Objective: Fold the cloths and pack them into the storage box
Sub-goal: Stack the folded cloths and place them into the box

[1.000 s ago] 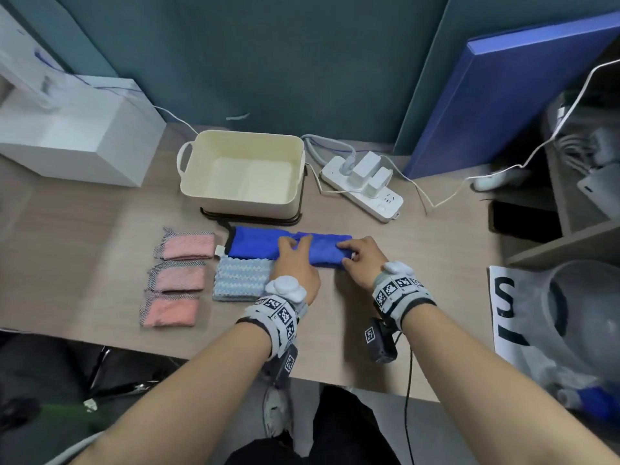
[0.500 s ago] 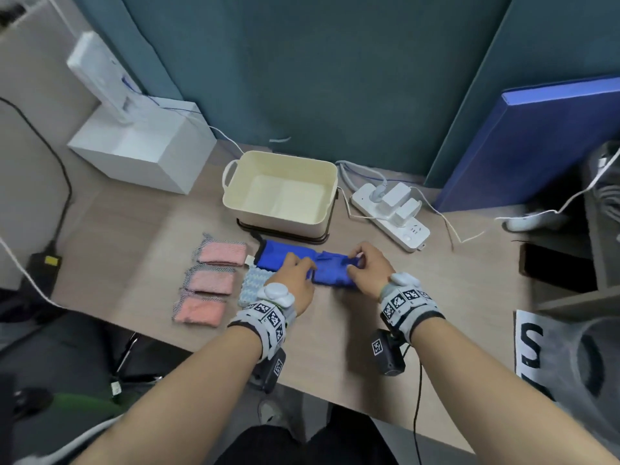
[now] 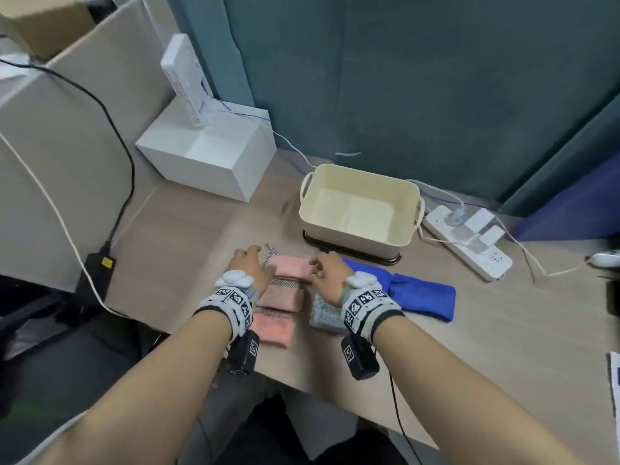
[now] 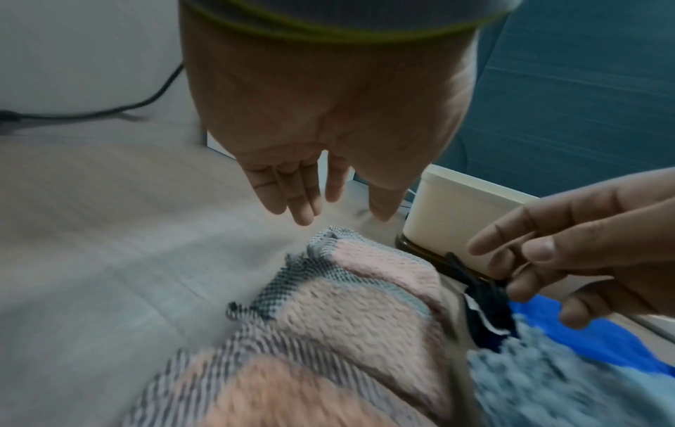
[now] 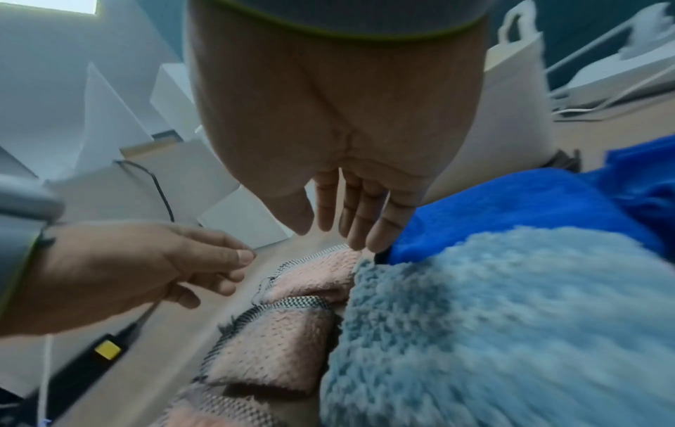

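Note:
The empty cream storage box (image 3: pixel 352 241) stands at the back of the table. Three folded pink cloths lie in a column: far (image 3: pixel 291 266), middle (image 3: pixel 283 297) and near (image 3: pixel 273 327). A fluffy light-blue cloth (image 3: pixel 323 315) lies beside them, and a folded blue cloth (image 3: pixel 422 293) lies to its right. My left hand (image 3: pixel 250 255) hovers open at the far pink cloth's left end (image 4: pixel 380 265). My right hand (image 3: pixel 322 263) is open at its right end, fingertips (image 5: pixel 380 239) close to the pink edge (image 5: pixel 328 268). Neither hand holds anything.
A white power strip (image 3: pixel 469 239) with plugs and cables lies right of the box. A white carton (image 3: pixel 208 156) stands at the back left, a large cardboard box (image 3: pixel 67 129) beyond it. A black adapter (image 3: pixel 97 273) hangs off the table's left edge.
Both hands let go of the blue cloth and moved left to the far pink cloth. The blue cloth now lies folded by itself on the table.

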{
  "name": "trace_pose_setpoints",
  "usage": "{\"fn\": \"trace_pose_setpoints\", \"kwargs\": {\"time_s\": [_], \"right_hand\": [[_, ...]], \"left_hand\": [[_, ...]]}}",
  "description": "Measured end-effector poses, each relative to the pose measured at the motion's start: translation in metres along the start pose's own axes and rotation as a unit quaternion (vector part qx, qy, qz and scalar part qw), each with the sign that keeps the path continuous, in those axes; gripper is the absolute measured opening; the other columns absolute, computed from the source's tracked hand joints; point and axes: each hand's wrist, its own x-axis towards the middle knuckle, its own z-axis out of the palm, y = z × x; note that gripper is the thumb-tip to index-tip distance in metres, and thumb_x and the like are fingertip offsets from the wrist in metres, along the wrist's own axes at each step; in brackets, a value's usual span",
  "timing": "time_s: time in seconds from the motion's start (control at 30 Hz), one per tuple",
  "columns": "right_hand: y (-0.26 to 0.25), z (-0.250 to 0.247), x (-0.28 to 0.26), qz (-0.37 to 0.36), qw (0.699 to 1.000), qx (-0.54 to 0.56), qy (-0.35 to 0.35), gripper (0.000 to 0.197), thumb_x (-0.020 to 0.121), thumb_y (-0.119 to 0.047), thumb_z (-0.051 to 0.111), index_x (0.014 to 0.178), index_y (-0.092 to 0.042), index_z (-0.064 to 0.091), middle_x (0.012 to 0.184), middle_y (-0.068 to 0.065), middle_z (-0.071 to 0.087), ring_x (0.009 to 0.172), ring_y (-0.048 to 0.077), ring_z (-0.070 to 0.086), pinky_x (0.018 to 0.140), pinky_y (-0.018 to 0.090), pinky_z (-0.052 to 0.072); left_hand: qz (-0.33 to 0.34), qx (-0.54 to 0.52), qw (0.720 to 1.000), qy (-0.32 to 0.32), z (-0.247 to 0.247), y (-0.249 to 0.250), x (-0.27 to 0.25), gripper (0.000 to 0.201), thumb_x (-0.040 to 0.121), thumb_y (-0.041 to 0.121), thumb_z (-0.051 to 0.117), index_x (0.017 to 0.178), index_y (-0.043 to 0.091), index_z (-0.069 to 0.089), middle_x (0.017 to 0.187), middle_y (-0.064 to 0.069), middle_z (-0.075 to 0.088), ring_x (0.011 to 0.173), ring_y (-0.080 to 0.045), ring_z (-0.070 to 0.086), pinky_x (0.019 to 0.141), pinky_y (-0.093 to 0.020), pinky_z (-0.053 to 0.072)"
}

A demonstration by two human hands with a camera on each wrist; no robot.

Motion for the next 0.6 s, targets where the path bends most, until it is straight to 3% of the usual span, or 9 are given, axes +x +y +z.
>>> {"fn": "trace_pose_setpoints", "kwargs": {"time_s": [0.1, 0.2, 0.27, 0.37, 0.53, 0.6], "right_hand": [[-0.004, 0.004, 0.023, -0.012, 0.991, -0.132, 0.019, 0.037, 0.096, -0.023, 0.053, 0.133, -0.022, 0.058, 0.133, 0.008, 0.053, 0.123, 0.032, 0.052, 0.098, 0.041, 0.045], [-0.007, 0.011, 0.045, 0.002, 0.981, -0.195, -0.019, 0.053, 0.09, -0.015, 0.053, 0.14, -0.033, 0.052, 0.142, 0.0, 0.05, 0.136, 0.026, 0.041, 0.104, 0.042, 0.038], [-0.01, 0.017, 0.057, 0.021, 0.972, -0.232, -0.032, 0.059, 0.087, -0.015, 0.057, 0.141, -0.036, 0.049, 0.141, -0.002, 0.05, 0.135, 0.024, 0.04, 0.103, 0.042, 0.036], [-0.017, 0.021, 0.062, 0.028, 0.959, -0.282, -0.012, 0.049, 0.088, -0.022, 0.061, 0.135, -0.03, 0.049, 0.132, -0.001, 0.054, 0.126, 0.027, 0.045, 0.097, 0.044, 0.035], [-0.02, 0.025, 0.071, 0.055, 0.954, -0.292, -0.03, 0.043, 0.087, -0.026, 0.068, 0.127, -0.028, 0.055, 0.128, 0.002, 0.049, 0.122, 0.028, 0.044, 0.096, 0.043, 0.037], [-0.022, 0.024, 0.071, 0.046, 0.958, -0.281, -0.037, 0.034, 0.085, -0.022, 0.068, 0.116, -0.029, 0.057, 0.123, 0.002, 0.049, 0.118, 0.027, 0.044, 0.088, 0.04, 0.034]], "left_hand": [[0.057, 0.017, 0.998, -0.032, 0.0, -0.002, 0.025, 0.071, 0.085, 0.058, 0.062, 0.146, 0.03, 0.038, 0.138, -0.011, 0.046, 0.115, -0.034, 0.058, 0.095, -0.041, 0.05], [0.114, 0.03, 0.99, -0.077, 0.003, -0.005, 0.047, 0.072, 0.079, 0.06, 0.062, 0.143, 0.037, 0.04, 0.135, -0.008, 0.045, 0.117, -0.031, 0.053, 0.097, -0.043, 0.05], [0.156, 0.054, 0.981, -0.098, 0.007, -0.009, 0.059, 0.066, 0.075, 0.058, 0.065, 0.136, 0.043, 0.045, 0.13, -0.004, 0.045, 0.116, -0.028, 0.05, 0.095, -0.042, 0.05], [0.209, 0.078, 0.972, -0.079, 0.011, -0.011, 0.064, 0.059, 0.07, 0.052, 0.068, 0.125, 0.047, 0.048, 0.126, 0.001, 0.046, 0.11, -0.023, 0.05, 0.085, -0.039, 0.053], [0.266, 0.047, 0.959, -0.086, 0.012, -0.013, 0.076, 0.036, 0.069, 0.05, 0.072, 0.1, 0.038, 0.057, 0.117, 0.01, 0.046, 0.103, -0.018, 0.048, 0.082, -0.034, 0.048], [0.273, 0.004, 0.957, -0.102, 0.011, -0.011, 0.076, 0.033, 0.067, 0.047, 0.078, 0.085, 0.034, 0.053, 0.109, 0.01, 0.047, 0.096, -0.017, 0.048, 0.08, -0.033, 0.047]]}}
